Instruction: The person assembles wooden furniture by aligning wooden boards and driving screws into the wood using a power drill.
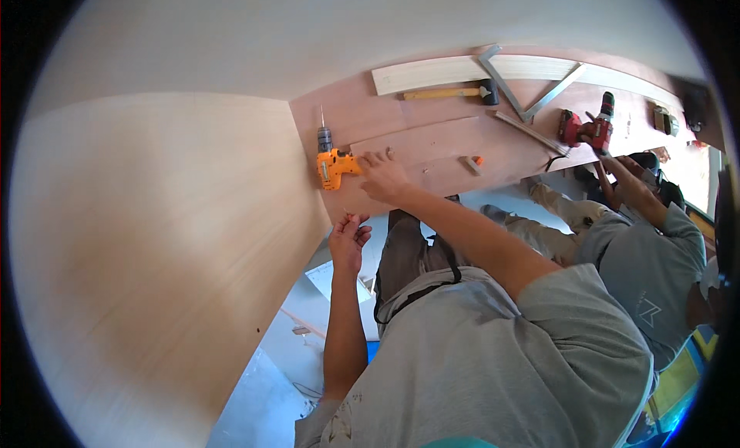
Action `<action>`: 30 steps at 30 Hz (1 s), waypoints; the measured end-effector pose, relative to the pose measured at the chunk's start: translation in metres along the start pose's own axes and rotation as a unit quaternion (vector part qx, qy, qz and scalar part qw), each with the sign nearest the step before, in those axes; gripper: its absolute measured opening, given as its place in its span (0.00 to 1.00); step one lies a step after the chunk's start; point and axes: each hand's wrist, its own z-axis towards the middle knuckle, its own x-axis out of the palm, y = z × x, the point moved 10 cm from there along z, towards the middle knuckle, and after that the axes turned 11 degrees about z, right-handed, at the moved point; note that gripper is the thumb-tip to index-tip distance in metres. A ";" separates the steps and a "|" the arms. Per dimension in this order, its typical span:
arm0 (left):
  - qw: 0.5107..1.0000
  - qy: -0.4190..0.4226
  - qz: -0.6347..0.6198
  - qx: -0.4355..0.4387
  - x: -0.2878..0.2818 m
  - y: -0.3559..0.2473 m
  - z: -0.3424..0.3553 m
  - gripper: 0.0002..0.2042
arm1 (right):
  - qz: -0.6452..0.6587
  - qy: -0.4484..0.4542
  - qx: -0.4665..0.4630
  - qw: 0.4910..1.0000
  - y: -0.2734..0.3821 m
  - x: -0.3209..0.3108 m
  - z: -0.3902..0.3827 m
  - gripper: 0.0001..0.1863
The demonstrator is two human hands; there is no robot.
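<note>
My right hand point(381, 174) is closed at the handle end of an orange cordless drill point(331, 170), which lies with a long bit pointing away on a pinkish wooden board point(439, 147). My left hand point(349, 240) is lower, at the board's near edge, its fingertips pinched on a small thin item too small to name. A loose wooden strip point(416, 132) lies beside the drill.
A pale plywood panel point(154, 240) stands left. On the board are a mallet point(447, 94), metal square point(501, 82), long plank point(408, 74) and small block point(470, 166). A co-worker point(632, 263) at right has a hand by a red drill point(586, 130).
</note>
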 end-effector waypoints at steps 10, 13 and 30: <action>1.000 0.005 -0.016 0.026 -0.009 0.003 -0.008 0.10 | -0.174 0.111 0.008 0.978 0.000 0.070 0.083 0.25; 1.000 0.008 -0.024 0.001 -0.015 0.014 0.001 0.12 | -0.088 0.109 0.030 0.990 0.004 0.038 0.063 0.27; 0.964 0.019 0.262 0.045 0.105 -0.034 0.135 0.15 | 0.572 -0.106 0.260 0.770 -0.058 -0.124 -0.186 0.19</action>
